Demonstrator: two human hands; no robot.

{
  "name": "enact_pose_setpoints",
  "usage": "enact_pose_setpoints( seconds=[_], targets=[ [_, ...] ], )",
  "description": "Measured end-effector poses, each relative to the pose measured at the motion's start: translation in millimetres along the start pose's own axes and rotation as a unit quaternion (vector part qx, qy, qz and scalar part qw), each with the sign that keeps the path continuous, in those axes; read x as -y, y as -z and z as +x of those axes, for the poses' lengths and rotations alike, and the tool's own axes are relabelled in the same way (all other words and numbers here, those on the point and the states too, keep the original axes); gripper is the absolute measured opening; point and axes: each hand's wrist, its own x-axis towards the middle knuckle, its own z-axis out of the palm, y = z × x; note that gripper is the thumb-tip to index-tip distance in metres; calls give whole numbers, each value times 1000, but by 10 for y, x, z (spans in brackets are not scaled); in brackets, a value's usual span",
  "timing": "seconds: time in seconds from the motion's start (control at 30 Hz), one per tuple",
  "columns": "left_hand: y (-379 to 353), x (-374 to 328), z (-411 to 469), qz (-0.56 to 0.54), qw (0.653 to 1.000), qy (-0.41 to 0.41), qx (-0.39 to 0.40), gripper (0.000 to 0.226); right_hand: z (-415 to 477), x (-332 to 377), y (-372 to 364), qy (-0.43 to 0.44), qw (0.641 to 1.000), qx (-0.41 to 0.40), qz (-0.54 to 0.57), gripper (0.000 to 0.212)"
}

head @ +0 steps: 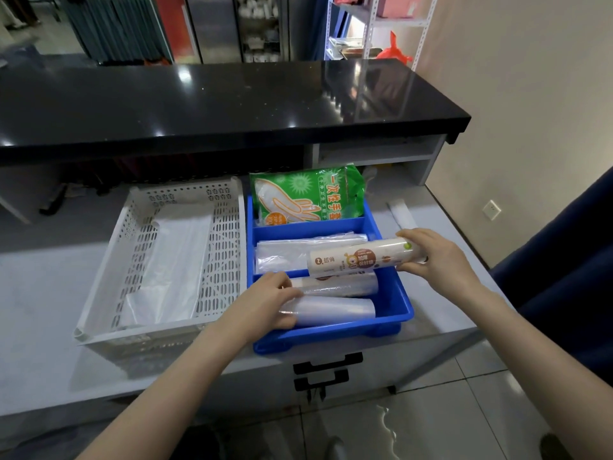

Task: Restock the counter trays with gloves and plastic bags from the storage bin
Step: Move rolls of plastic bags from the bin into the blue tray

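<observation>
- pretty sure I'm behind a shop or food service counter here: long glossy black countertop (pixel 232 104) raised in front of me
- just below it, my grey worktop (pixel 43 287) with a blue tray (pixel 394 313) of disposable glove packs (pixel 308 197) and bag rolls
- beyond the countertop: metal rack shelving (pixel 371 24) and a glass-door cabinet (pixel 262 28) of white containers
</observation>
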Motion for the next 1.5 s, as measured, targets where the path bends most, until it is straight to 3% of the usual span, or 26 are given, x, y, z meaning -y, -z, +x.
enact_pose_setpoints(
  seconds=[0.17, 0.53, 0.63, 0.8, 0.9, 1.03, 1.13, 1.33, 1.5],
  targets=[
    [312, -20, -63, 27, 993, -57, -97, 47, -25, -123, 118, -19, 1000, 0, -8, 61],
    [864, 423, -550, -191, 969, 106, -114, 37, -65, 128, -141, 22, 998, 64, 19, 59],
    [876, 465, -561, -206, 959, 118, -154, 37, -100, 246, -262, 56, 991, 124, -8, 61],
    [639, 304, -392, -224, 958, 119, -134, 37, -92, 342, -427, 62, 977, 204, -5, 64],
    [472, 216, -285, -225, 957, 106, -150, 37, -81, 334, -388, 64, 982, 171, 50, 61],
    [321, 112, -101, -223, 958, 82, -158, 39, -120, 336, -320, 78, 985, 93, 123, 75],
    [217, 27, 53, -228, 962, 74, -133, 42, -147, 340, -361, 114, 987, 82, 74, 68],
    [-36, -19, 150, -194, 976, 66, -75, 40, -234, 212, -463, 76, 993, 88, 4, 57],
    [-103, 21, 72, -110, 985, 77, -103, 45, -219, 242, -563, 66, 992, 110, 18, 57]
  ],
)
